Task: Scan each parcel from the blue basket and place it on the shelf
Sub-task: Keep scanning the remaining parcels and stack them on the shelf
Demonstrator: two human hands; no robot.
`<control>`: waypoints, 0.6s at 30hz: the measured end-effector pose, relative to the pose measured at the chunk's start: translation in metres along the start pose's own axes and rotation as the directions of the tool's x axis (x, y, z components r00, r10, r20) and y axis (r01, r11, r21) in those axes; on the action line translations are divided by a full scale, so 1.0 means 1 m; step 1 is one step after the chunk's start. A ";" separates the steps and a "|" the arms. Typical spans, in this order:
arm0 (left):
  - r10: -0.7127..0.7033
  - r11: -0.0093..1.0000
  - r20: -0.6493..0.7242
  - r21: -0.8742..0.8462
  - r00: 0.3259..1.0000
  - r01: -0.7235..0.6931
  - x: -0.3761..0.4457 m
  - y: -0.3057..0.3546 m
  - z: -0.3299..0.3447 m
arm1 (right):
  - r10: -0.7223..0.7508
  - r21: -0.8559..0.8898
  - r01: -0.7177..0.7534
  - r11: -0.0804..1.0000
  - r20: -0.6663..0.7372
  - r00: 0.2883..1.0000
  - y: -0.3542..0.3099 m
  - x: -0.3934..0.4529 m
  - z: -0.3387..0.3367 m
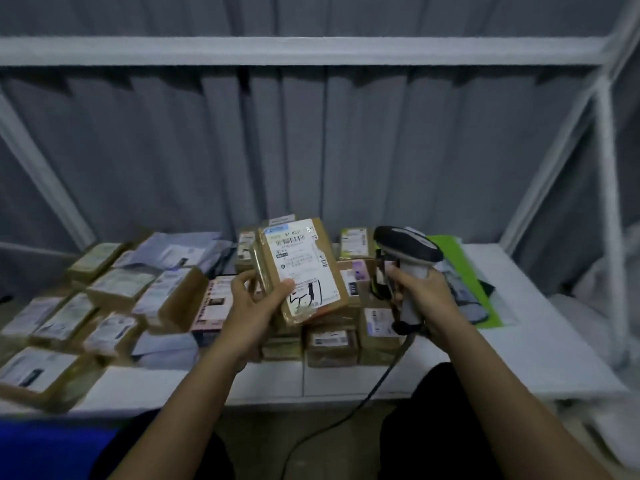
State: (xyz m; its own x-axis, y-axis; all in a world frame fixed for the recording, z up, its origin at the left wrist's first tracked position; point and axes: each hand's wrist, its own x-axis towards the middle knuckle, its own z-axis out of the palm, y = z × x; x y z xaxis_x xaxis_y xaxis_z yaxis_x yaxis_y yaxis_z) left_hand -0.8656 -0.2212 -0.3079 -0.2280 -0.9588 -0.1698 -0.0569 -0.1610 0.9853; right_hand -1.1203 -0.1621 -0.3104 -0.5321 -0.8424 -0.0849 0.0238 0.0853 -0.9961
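My left hand (256,299) grips a brown cardboard parcel (304,258) by its lower left corner and holds it tilted above the shelf, its white barcode label facing me with black handwriting near the bottom. To its right, my right hand (420,294) grips the handle of a black and white barcode scanner (407,251), whose head points left toward the parcel. A corner of the blue basket (48,448) shows at the bottom left.
Several labelled brown parcels (114,292) and grey mailer bags cover the white shelf (540,327) from the left to the middle. A green bag (467,271) lies right of the scanner. The scanner's cable (349,415) hangs over the front edge. White frame posts rise at both sides.
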 end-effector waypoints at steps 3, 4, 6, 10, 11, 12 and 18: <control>-0.020 1.000 0.088 0.026 0.996 0.017 0.010 0.000 0.046 | 0.038 -0.025 -0.041 0.999 -0.101 0.994 0.017 0.012 -0.034; -0.030 0.999 0.109 0.032 0.994 0.026 0.017 -0.003 0.061 | 0.048 -0.036 -0.053 0.998 -0.135 0.990 0.022 0.016 -0.043; -0.042 0.997 0.139 0.069 0.989 0.032 0.027 -0.009 0.092 | 0.064 -0.014 -0.069 0.998 -0.204 0.977 0.030 0.024 -0.063; -0.090 0.993 0.247 0.098 0.965 0.068 0.040 -0.022 0.157 | 0.164 0.151 -0.118 0.981 -0.345 0.924 0.041 0.031 -0.110; -0.115 0.992 0.286 0.088 0.951 0.094 0.043 -0.026 0.174 | 0.188 0.184 -0.127 0.975 -0.363 0.913 0.045 0.031 -0.122; -0.128 0.990 0.321 0.097 0.938 0.102 0.048 -0.033 0.189 | 0.203 0.197 -0.136 0.971 -0.378 0.903 0.050 0.032 -0.133; -0.224 0.951 0.402 0.290 0.888 0.108 0.055 -0.084 0.254 | 0.227 0.148 -0.183 0.972 -0.386 0.894 0.069 0.035 -0.178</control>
State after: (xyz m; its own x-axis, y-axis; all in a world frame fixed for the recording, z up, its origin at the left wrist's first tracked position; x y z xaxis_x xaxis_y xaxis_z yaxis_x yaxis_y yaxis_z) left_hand -1.1202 -0.2007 -0.4045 -0.5802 -0.7213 -0.3784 -0.3605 -0.1891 0.9134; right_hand -1.2878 -0.0908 -0.3779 -0.7972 -0.5284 -0.2919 0.2455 0.1580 -0.9564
